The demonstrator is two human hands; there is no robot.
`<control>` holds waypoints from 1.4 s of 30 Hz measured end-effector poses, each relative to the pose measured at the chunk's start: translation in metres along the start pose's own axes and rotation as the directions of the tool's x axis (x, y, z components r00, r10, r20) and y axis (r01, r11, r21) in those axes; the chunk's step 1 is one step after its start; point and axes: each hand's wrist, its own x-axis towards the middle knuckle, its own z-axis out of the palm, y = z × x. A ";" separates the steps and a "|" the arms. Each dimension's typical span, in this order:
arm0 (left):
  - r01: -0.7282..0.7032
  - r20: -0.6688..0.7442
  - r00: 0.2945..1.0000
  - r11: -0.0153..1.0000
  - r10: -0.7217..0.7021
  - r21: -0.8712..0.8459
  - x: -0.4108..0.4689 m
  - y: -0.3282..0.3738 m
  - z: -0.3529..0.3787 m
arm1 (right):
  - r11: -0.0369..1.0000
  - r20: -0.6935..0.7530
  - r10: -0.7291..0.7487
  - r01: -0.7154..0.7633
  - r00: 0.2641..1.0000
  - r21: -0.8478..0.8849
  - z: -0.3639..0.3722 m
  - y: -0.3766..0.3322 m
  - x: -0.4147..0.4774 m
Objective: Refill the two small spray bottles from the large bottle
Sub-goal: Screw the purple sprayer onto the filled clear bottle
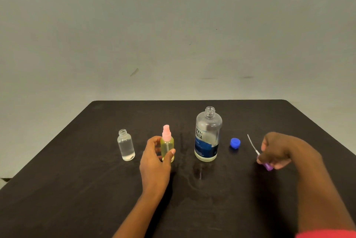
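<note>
On the dark table | left hand curled round the yellow spray bottle | right hand pinching the purple sprayer | large bottle uncapped, blue cap just beside

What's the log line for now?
left hand: holds yellow bottle | right hand: holds purple sprayer | clear bottle: open | large bottle: open

Before you: black desk; yellow bottle, pink sprayer; colourless small bottle; colourless large bottle, blue label; blue cap; purple sprayer; your red sleeve.
</note>
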 end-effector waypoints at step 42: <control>-0.424 -0.301 0.842 0.895 0.447 0.142 0.007 0.016 -0.030 | 0.383 -0.572 -0.671 0.881 0.471 0.276 0.009 -0.090 -0.105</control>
